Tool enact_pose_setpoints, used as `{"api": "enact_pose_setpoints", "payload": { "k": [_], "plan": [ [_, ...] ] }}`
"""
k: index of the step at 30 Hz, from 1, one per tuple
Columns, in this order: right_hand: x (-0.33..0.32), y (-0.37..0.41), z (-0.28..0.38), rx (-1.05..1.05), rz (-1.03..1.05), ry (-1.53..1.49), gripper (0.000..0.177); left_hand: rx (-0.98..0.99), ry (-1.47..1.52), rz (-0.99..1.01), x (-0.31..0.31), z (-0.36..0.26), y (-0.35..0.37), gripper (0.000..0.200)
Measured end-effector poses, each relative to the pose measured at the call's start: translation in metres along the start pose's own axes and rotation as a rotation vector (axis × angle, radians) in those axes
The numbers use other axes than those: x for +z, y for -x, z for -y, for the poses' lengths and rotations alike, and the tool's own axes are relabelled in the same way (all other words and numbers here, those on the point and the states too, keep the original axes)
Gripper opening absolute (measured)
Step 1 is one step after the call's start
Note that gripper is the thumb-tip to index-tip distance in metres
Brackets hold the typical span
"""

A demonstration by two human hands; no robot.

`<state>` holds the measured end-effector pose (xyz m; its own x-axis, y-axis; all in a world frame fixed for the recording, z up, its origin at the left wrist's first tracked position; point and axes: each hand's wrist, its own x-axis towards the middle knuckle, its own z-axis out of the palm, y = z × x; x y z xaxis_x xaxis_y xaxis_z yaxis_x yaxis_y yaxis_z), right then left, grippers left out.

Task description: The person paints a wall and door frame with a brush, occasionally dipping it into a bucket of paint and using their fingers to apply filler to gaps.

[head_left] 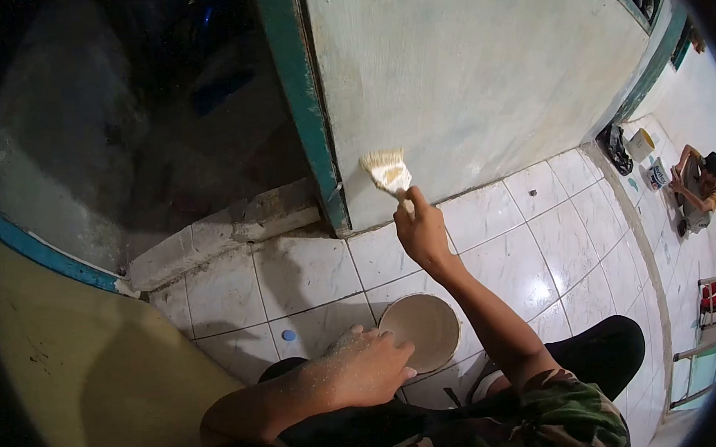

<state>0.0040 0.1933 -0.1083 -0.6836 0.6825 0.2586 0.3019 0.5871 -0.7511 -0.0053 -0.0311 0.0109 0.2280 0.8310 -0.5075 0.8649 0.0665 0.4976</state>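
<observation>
My right hand [424,232] is closed round the handle of a paintbrush [390,172], its pale bristles pointing up against the lower part of the whitish wall [464,78]. White paint coats the brush around its ferrule. Down by my lap, my left hand [366,362] has its fingers curled over the near left rim of a round bowl [430,326]. The inside of the bowl looks pale beige. Specks of white dot my left hand and forearm.
A green door frame [296,88] borders a dark doorway with a raised sill [235,231]. On the tiled floor [491,252] lies a small blue cap [289,335]. At the far right, another person [698,190] sits near a paint tub [657,174], a yellowish bucket [641,145] and a black bag [615,150].
</observation>
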Motion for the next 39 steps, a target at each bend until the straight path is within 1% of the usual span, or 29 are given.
{"api": "enact_pose_setpoints", "payload": {
  "k": [1, 4, 5, 7, 9, 10, 12, 14, 15, 16, 17, 18, 19, 21, 23, 24, 26, 28, 29, 31, 32, 34, 37, 38, 39],
  "plan": [
    [0.003, 0.003, -0.008, -0.001, 0.000, 0.002, 0.018, 0.008, 0.002, -0.013, 0.001, 0.001, 0.000, 0.045],
    [0.004, 0.001, -0.020, 0.143, 0.196, 0.149, 0.027, 0.020, -0.006, -0.037, 0.002, -0.001, 0.002, 0.044],
    [0.002, -0.005, -0.021, 0.133, 0.196, 0.153, 0.027, 0.028, -0.011, -0.040, 0.002, -0.002, 0.002, 0.044],
    [-0.001, -0.022, -0.014, 0.017, 0.305, 0.234, 0.025, 0.035, -0.002, -0.064, 0.005, -0.002, 0.004, 0.043],
    [-0.008, -0.047, 0.007, -0.041, 0.270, 0.219, 0.024, 0.039, 0.006, -0.083, 0.008, -0.001, 0.005, 0.042],
    [-0.016, -0.060, 0.020, -0.145, 0.228, 0.210, 0.022, 0.045, 0.007, -0.091, 0.010, -0.001, 0.005, 0.041],
    [-0.044, -0.076, 0.068, -0.184, 0.219, 0.239, 0.018, 0.050, 0.007, -0.095, 0.010, 0.000, 0.006, 0.040],
    [-0.076, -0.076, 0.116, -0.192, 0.172, 0.261, 0.021, 0.052, -0.003, -0.076, 0.007, 0.000, 0.007, 0.039],
    [-0.087, -0.073, 0.129, -0.297, 0.072, 0.256, 0.023, 0.053, -0.003, -0.079, 0.007, 0.001, 0.008, 0.039],
    [-0.101, -0.069, 0.152, -0.239, 0.059, 0.233, 0.025, 0.055, 0.005, -0.091, 0.008, 0.002, 0.008, 0.038],
    [-0.108, -0.069, 0.159, -0.355, -0.026, 0.194, 0.026, 0.056, 0.013, -0.101, 0.009, 0.002, 0.007, 0.037],
    [-0.117, -0.068, 0.175, -0.319, -0.040, 0.165, 0.027, 0.058, 0.014, -0.100, 0.010, 0.003, 0.006, 0.037],
    [-0.124, -0.068, 0.185, -0.393, -0.093, 0.137, 0.027, 0.061, 0.003, -0.090, 0.010, 0.004, 0.005, 0.036],
    [-0.135, -0.060, 0.210, -0.400, -0.192, 0.073, 0.024, 0.062, -0.011, -0.080, 0.010, 0.007, 0.005, 0.035],
    [-0.142, -0.055, 0.222, -0.458, -0.306, -0.009, 0.021, 0.067, 0.012, -0.098, 0.012, 0.009, 0.005, 0.035],
    [-0.140, -0.059, 0.219, -0.603, -0.427, -0.008, 0.020, 0.066, 0.012, -0.097, 0.013, 0.011, 0.004, 0.035],
    [-0.128, -0.065, 0.213, -0.624, -0.450, -0.049, 0.020, 0.063, 0.026, -0.091, 0.014, 0.013, 0.004, 0.036],
    [-0.101, -0.074, 0.196, -0.628, -0.461, -0.090, 0.020, 0.056, 0.026, -0.076, 0.013, 0.014, 0.004, 0.038],
    [-0.087, -0.074, 0.183, -0.619, -0.426, -0.005, 0.021, 0.048, 0.027, -0.064, 0.012, 0.014, 0.004, 0.039],
    [-0.054, -0.061, 0.152, -0.579, -0.382, 0.014, 0.023, 0.050, 0.026, -0.072, 0.013, 0.015, 0.007, 0.041],
    [-0.040, -0.050, 0.133, -0.529, -0.317, 0.071, 0.032, 0.053, 0.031, -0.082, 0.013, 0.015, 0.007, 0.043],
    [-0.015, -0.032, 0.100, -0.437, -0.263, 0.032, 0.033, 0.051, 0.014, -0.081, 0.012, 0.015, 0.007, 0.043],
    [0.004, -0.008, 0.076, -0.265, -0.131, 0.003, 0.030, 0.048, 0.001, -0.077, 0.014, 0.014, 0.006, 0.043],
    [0.009, -0.001, 0.067, -0.263, -0.133, 0.002, 0.030, 0.048, 0.004, -0.087, 0.015, 0.013, 0.006, 0.043],
    [0.013, 0.005, 0.057, -0.177, -0.043, 0.029, 0.028, 0.048, 0.000, -0.086, 0.013, 0.011, 0.008, 0.043]
  ]
}}
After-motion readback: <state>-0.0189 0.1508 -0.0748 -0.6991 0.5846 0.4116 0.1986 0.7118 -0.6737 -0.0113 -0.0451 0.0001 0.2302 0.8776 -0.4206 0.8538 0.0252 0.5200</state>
